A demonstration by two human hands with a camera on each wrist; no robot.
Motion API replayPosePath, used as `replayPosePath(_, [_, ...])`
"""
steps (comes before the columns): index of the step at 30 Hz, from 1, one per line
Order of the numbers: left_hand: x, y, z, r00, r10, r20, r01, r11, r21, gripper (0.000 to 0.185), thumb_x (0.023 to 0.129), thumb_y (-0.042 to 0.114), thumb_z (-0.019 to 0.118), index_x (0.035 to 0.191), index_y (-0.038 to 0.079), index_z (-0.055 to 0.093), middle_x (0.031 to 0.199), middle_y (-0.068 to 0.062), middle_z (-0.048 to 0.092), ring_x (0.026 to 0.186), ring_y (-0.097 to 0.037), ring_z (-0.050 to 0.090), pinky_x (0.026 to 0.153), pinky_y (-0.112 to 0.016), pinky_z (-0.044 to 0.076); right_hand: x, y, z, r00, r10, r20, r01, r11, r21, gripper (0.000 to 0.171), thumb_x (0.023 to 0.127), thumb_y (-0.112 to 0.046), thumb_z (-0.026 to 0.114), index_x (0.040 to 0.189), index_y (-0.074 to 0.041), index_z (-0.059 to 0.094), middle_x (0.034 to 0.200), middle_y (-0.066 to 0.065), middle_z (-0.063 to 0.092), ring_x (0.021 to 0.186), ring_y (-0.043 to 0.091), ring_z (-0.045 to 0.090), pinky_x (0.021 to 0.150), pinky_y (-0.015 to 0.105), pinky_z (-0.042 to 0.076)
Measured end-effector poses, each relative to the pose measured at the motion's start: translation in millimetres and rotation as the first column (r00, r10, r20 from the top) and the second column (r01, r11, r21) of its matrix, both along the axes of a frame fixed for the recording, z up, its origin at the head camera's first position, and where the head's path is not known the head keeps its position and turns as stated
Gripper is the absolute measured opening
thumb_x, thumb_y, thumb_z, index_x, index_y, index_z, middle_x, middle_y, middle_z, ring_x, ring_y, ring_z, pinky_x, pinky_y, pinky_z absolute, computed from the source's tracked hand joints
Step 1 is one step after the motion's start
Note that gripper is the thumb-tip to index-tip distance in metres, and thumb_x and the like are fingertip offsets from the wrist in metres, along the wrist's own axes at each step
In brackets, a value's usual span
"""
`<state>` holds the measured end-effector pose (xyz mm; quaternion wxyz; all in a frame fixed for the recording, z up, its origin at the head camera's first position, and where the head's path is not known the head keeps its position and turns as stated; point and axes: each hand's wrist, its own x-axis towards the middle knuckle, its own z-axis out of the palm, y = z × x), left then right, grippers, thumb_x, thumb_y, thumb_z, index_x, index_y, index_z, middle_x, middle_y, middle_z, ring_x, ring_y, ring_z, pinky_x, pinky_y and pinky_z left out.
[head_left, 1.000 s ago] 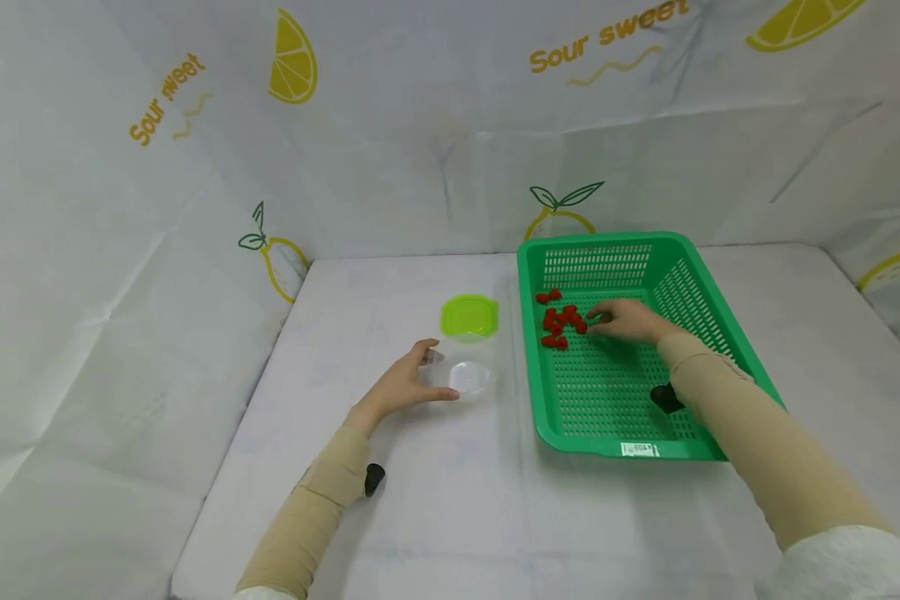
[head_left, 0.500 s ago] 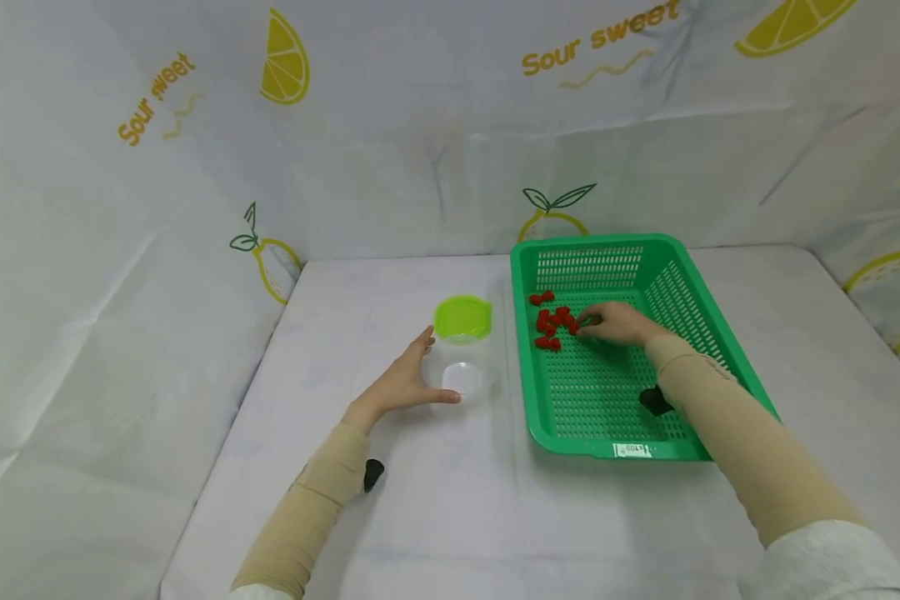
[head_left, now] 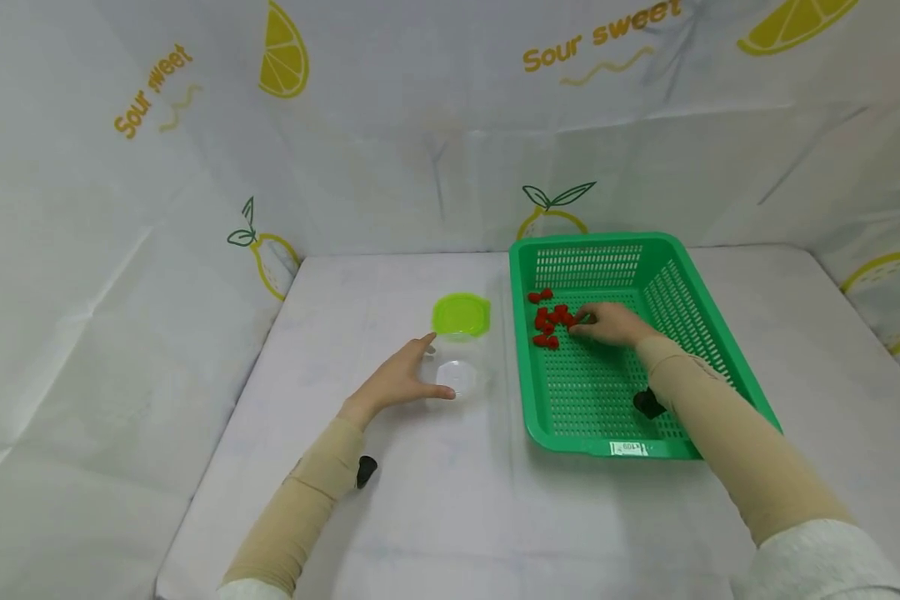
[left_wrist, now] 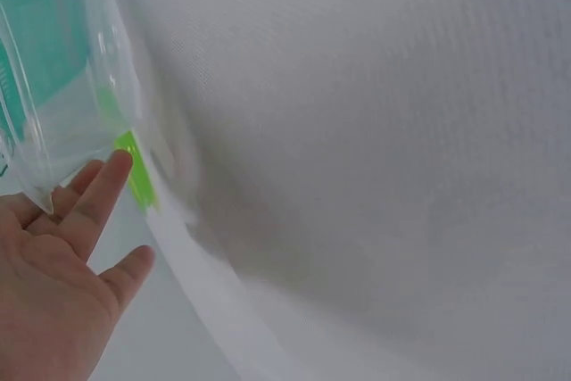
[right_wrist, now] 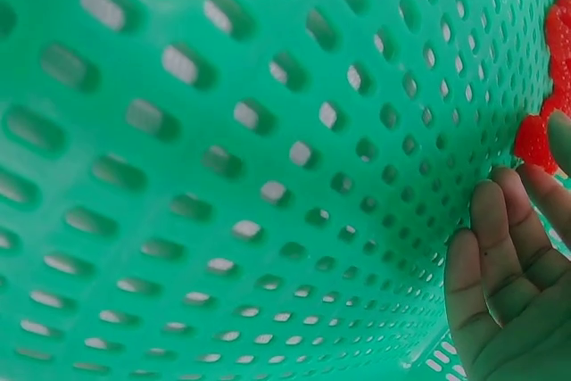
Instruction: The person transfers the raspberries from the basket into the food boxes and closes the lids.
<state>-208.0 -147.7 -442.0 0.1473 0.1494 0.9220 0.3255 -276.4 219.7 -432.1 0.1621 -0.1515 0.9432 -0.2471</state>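
Note:
In the head view, a clear plastic container [head_left: 457, 379] stands on the table in front of a lime-green lid [head_left: 461, 315]. My left hand [head_left: 397, 379] is at the container's left side, thumb and fingers spread apart. In the left wrist view, the fingers [left_wrist: 103, 198] lie right at the container's wall [left_wrist: 62, 86]. My right hand [head_left: 607, 323] reaches into the green basket [head_left: 532, 417], its thumb and fingertips pinching a small red strawberry [right_wrist: 535, 143] at the edge of the group. Several more red strawberries [head_left: 547, 317] lie along the basket's left side.
The green basket has slotted walls and a white label [head_left: 628, 448] on its front rim. A white cloth with printed lemons [head_left: 285, 50] hangs behind and to the left. A white cover [head_left: 420, 517] lies over the table.
My right hand has moved slightly left, its fingertips closing in on the nearest strawberry. My left hand stays beside the container. The head view has shifted a little.

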Motion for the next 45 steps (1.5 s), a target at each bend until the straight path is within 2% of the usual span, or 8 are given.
replayPosePath(7, [0.0, -2.8, -3.9, 0.999, -0.009, 0.036, 0.007, 0.999, 0.049, 0.118, 0.063, 0.06, 0.076, 0.15, 0.014, 0.011, 0.149, -0.007, 0.032, 0.139, -0.022, 0.03, 0.114, -0.042, 0.024, -2.5, 0.7, -0.4, 1.0, 0.003, -0.018, -0.003, 0.999, 0.034, 0.036, 0.095, -0.027, 0.053, 0.114, 0.002, 0.058, 0.114, 0.025, 0.06, 0.099, 0.035, 0.058, 0.081, 0.046, 0.048])
replayPosePath(13, [1.7, -3.3, -8.9, 1.0, -0.019, 0.016, 0.018, 0.996, 0.09, 0.118, 0.064, 0.052, 0.08, 0.151, 0.018, 0.008, 0.154, -0.001, 0.022, 0.142, -0.02, 0.025, 0.115, -0.042, 0.023, -0.8, 1.7, -4.8, 1.0, -0.006, -0.027, 0.007, 1.0, 0.024, 0.031, 0.094, -0.026, 0.054, 0.111, -0.001, 0.058, 0.11, 0.023, 0.061, 0.097, 0.033, 0.059, 0.078, 0.045, 0.048])
replayPosePath(20, [1.7, -5.0, -10.5, 0.999, 0.001, -0.032, 0.002, 0.997, 0.075, 0.115, 0.058, 0.056, 0.082, 0.149, 0.018, 0.022, 0.147, 0.001, 0.036, 0.137, -0.02, 0.034, 0.113, -0.043, 0.028, -1.4, 1.1, -7.5, 1.0, -0.003, 0.008, 0.003, 1.0, -0.024, 0.033, 0.094, -0.028, 0.054, 0.114, -0.002, 0.059, 0.114, 0.022, 0.06, 0.099, 0.032, 0.058, 0.079, 0.043, 0.048])
replayPosePath(23, [0.7, -4.0, -9.5, 1.0, 0.012, -0.027, -0.01, 0.997, 0.074, 0.115, 0.057, 0.057, 0.082, 0.148, 0.018, 0.023, 0.142, 0.001, 0.042, 0.135, -0.021, 0.037, 0.112, -0.043, 0.029, -2.1, 5.0, -7.4, 0.999, -0.009, 0.035, 0.011, 0.998, -0.064, 0.032, 0.094, -0.028, 0.055, 0.114, -0.003, 0.059, 0.114, 0.022, 0.06, 0.095, 0.028, 0.06, 0.078, 0.041, 0.049])
replayPosePath(28, [0.9, -2.6, -8.5, 1.0, 0.021, -0.016, -0.02, 0.996, 0.087, 0.113, 0.057, 0.054, 0.083, 0.147, 0.017, 0.025, 0.135, 0.0, 0.046, 0.129, -0.023, 0.041, 0.109, -0.043, 0.032, -1.9, 13.3, -6.1, 0.996, -0.023, 0.089, 0.034, 0.992, -0.123, 0.033, 0.094, -0.029, 0.055, 0.115, -0.004, 0.059, 0.116, 0.023, 0.059, 0.089, 0.024, 0.063, 0.079, 0.04, 0.051])
replayPosePath(35, [2.1, 0.0, -10.6, 0.999, 0.032, -0.003, -0.031, 0.994, 0.102, 0.111, 0.058, 0.054, 0.083, 0.147, 0.019, 0.027, 0.133, 0.002, 0.047, 0.126, -0.023, 0.043, 0.107, -0.044, 0.034, -0.6, 17.4, -5.2, 0.989, -0.052, 0.136, 0.07, 0.989, -0.133, 0.039, 0.094, -0.035, 0.054, 0.119, -0.005, 0.057, 0.116, 0.022, 0.059, 0.09, 0.023, 0.063, 0.079, 0.038, 0.05])
replayPosePath(39, [2.3, 0.4, -10.5, 0.999, 0.034, 0.0, -0.034, 0.994, 0.106, 0.111, 0.057, 0.053, 0.083, 0.147, 0.02, 0.027, 0.133, 0.002, 0.047, 0.126, -0.023, 0.043, 0.107, -0.044, 0.034, -0.9, 15.0, -1.3, 0.984, -0.065, 0.165, 0.096, 0.977, -0.19, 0.04, 0.093, -0.037, 0.054, 0.118, -0.006, 0.057, 0.105, 0.016, 0.06, 0.088, 0.021, 0.06, 0.077, 0.035, 0.049])
replayPosePath(45, [0.6, 0.6, -10.4, 0.999, 0.036, 0.006, -0.037, 0.993, 0.116, 0.11, 0.057, 0.051, 0.084, 0.146, 0.02, 0.027, 0.133, 0.002, 0.046, 0.127, -0.024, 0.042, 0.107, -0.047, 0.034, -0.2, 10.5, 7.3, 0.984, -0.055, 0.17, 0.103, 0.952, -0.287, 0.039, 0.093, -0.039, 0.053, 0.117, -0.008, 0.057, 0.076, 0.004, 0.051, 0.071, 0.019, 0.046, 0.07, 0.034, 0.042])
